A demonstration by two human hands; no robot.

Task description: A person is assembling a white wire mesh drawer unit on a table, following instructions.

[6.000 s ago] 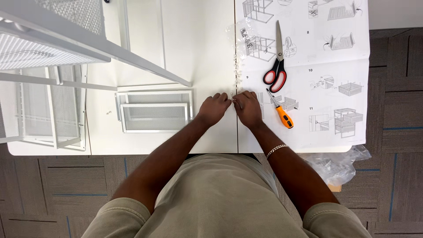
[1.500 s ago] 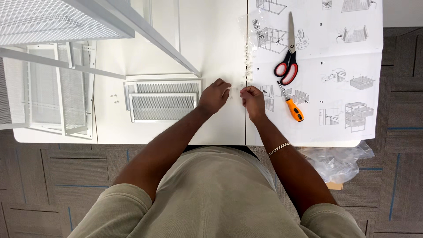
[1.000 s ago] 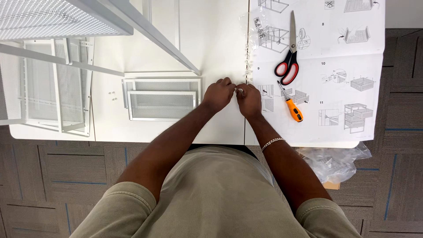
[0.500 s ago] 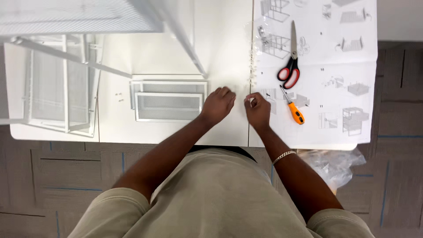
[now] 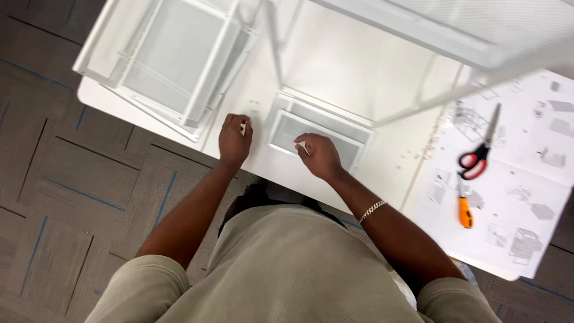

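Near the middle of the frame the left hand (image 5: 234, 141) rests on the white table (image 5: 335, 66), fingers curled around a small white part that I cannot make out. Just to its right, the right hand (image 5: 320, 157) lies on the near edge of a small white mesh tray (image 5: 326, 122) (flat on the tabletop), pinching something tiny; the hands are apart. A white wire frame (image 5: 170, 63) sits upper left. Red-handled scissors (image 5: 480, 155) and an orange-handled tool (image 5: 464, 210) lie on the instruction sheet (image 5: 526, 179) at right.
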